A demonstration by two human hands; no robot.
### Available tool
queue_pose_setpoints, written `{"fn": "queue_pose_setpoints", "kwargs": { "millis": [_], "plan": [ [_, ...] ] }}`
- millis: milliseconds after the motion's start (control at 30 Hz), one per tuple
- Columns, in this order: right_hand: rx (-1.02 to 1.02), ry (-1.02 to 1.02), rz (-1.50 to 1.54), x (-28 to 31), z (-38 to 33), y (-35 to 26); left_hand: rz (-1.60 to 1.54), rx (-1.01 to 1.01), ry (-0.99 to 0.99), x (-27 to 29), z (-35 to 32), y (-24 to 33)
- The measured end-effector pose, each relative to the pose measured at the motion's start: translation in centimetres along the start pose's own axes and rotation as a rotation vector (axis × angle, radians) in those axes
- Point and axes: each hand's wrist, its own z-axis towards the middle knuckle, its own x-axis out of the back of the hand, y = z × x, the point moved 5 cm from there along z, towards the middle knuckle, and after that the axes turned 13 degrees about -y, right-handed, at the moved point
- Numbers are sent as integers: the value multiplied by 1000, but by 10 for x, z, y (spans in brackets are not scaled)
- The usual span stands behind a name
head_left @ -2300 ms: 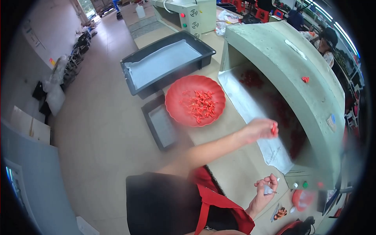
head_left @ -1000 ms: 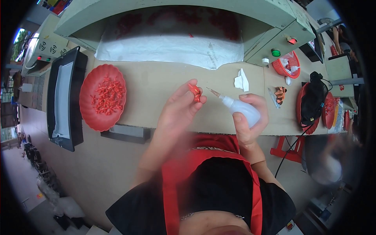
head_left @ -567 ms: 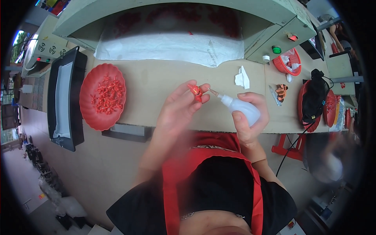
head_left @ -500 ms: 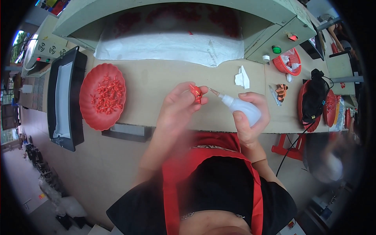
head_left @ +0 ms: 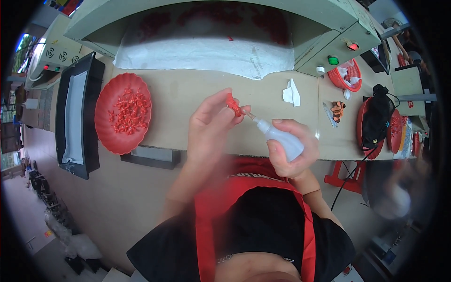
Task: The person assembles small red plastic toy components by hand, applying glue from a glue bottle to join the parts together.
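1. We see one piece at the point of work: the small red piece [head_left: 231,104] is in the left hand [head_left: 206,120], above the table [head_left: 178,101], with the nozzle [head_left: 250,114] of the squeeze bottle [head_left: 283,139] right at its lower right end.
2. We cannot tell whether the tip touches it, or whether any liquid is on it.
3. Many loose red pieces [head_left: 130,112] lie heaped in the scalloped red bowl [head_left: 106,98], and dim red clusters [head_left: 211,17] lie deep inside the arched machine [head_left: 310,64]; we cannot tell which of these are finished and which are left.
4. The piece looks glossy, bright red and knobbly, longer than it is wide; our view of its lower part is blocked by fingers.
5. The left hand pinches it between thumb and fingertips, closed down to its thickness.
6. The right hand [head_left: 297,149] wraps the translucent white bottle, thumb on one side and fingers on the other, nozzle tilted up toward the piece.
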Motion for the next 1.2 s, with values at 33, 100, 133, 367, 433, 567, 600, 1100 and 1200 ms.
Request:
{"fn": "queue_pose_setpoints", "kwargs": {
  "millis": [33,100,133,367,433,567,600,1100,1200],
  "plan": [
    [0,0,0,-1,2,-1,0,0,0,1,0,0],
    [48,-13,-35,-3,5,-5,-56,23,-38,1,0,-1],
    [48,-13,-35,-4,6,-4,-56,24,-38,1,0,-1],
    [46,-9,-11,-7,5,-1,-137,16,-84,2,1,-3],
    [35,-15,-13,-7,6,0,-109,21,-80,1,0,-2],
    [65,-4,-18,-7,8,-1,-110,27,-80,0,0,-2],
    [73,1,-21,-7,7,0,-113,27,-80,0,1,-3],
    [-32,-93,-34,-6,2,1,-145,60,-107,2,2,-7],
    [-45,-99,-30,-6,2,2,-153,65,-118,3,1,-8]
  ]
}}
